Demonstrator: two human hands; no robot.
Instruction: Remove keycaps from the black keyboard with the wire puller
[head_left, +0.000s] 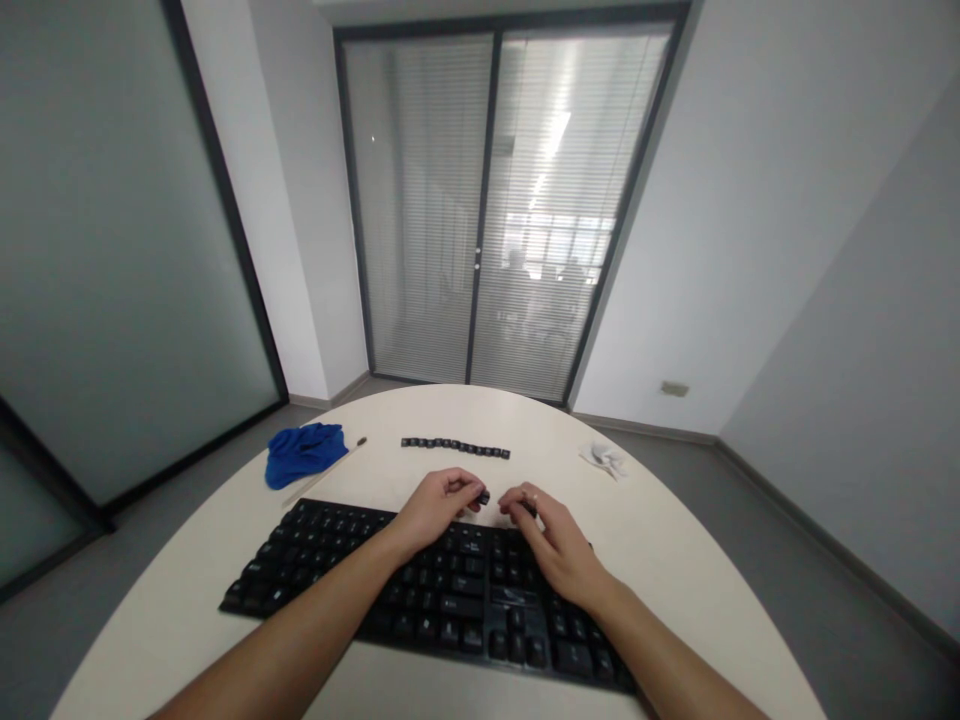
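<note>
Keyboard (450, 590), black plastic, lies flat across the pale, smooth table (697, 620), most visible keys in place. Left hand (439, 505) pinches a small black key (484, 497) between closed fingertips; right hand (555, 545) curls, fingers slightly parted by something dark, grip impossible to tell. Beyond, a row of square keys (455, 447) sits loose: early going, seemingly. Farther out: crumpled blue cloth (304, 452), slim dark-tipped stick (334, 467), rumpled white tissue (602, 459).

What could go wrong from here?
The left hand pinches a small black piece, which could slip and drop. The row of small black keycaps lies beyond that hand, so a stray reach might scatter it. The right forearm crosses over the keyboard and could bump it.
</note>
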